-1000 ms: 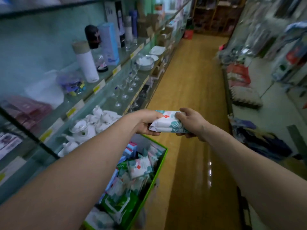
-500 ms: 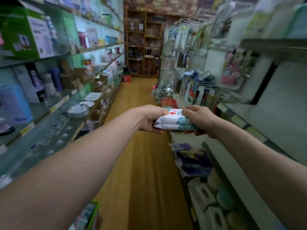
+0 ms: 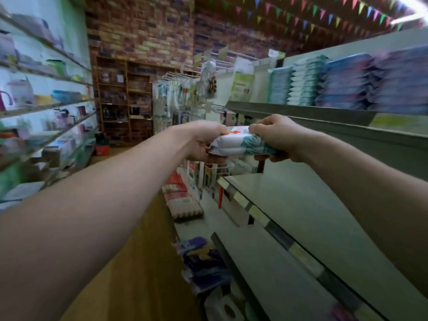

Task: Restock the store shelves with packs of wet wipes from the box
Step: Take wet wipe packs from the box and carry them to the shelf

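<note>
A white pack of wet wipes (image 3: 236,143) with a red cross and teal leaf print is held out in front of me at chest height. My left hand (image 3: 203,141) grips its left end and my right hand (image 3: 276,137) grips its right end. Just behind the pack runs the grey edge of the upper right shelf (image 3: 301,113), where several stacks of wipes packs (image 3: 331,81) stand. A bare grey shelf (image 3: 301,205) lies below my hands. The box is out of view.
Glass shelves with bottles and boxes (image 3: 46,117) line the left side of the aisle. A wooden floor (image 3: 143,262) runs to a brick wall with a wooden rack (image 3: 122,100). Hanging goods (image 3: 180,93) and low stacked packs (image 3: 185,205) flank the right shelving.
My view has swung from the box and left shelves up and to the right shelving. Both hands kept hold of the pack and raised it toward the upper right shelf.
</note>
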A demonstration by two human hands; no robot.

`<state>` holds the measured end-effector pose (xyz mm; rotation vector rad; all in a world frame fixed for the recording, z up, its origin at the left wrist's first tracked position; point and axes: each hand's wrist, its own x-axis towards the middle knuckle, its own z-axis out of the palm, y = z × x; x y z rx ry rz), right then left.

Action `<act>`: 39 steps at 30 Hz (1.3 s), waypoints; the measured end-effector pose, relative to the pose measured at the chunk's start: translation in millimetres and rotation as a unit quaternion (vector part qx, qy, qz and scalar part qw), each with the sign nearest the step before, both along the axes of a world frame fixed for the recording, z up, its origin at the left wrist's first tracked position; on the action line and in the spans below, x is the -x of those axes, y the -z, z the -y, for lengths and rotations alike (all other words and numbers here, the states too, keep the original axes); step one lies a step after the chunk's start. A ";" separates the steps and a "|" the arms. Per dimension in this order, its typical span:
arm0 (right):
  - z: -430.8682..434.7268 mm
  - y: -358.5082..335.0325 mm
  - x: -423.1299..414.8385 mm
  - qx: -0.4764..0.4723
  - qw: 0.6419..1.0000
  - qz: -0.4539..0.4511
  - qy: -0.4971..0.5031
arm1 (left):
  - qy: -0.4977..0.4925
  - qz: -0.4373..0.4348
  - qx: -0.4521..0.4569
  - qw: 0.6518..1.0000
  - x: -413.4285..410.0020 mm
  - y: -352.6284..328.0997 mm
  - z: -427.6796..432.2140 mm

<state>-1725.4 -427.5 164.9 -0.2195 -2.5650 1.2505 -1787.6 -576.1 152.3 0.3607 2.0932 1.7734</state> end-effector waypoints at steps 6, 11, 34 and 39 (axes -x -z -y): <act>-50.0 -34.1 -18.8 0.006 0.998 -0.020 0.058 | 0.049 -0.043 -0.005 0.998 4.8 -35.3 -62.7; -88.6 -58.6 -28.0 -0.006 0.993 -0.045 0.109 | 0.102 -0.089 -0.004 0.991 10.4 -62.0 -111.2; -226.6 -119.7 -136.9 0.021 0.901 0.002 0.434 | 0.414 -0.122 0.038 0.901 -35.3 -123.5 -331.3; -255.7 -125.1 -176.8 0.026 0.881 0.059 0.468 | 0.457 -0.102 0.044 0.882 -74.4 -124.7 -368.9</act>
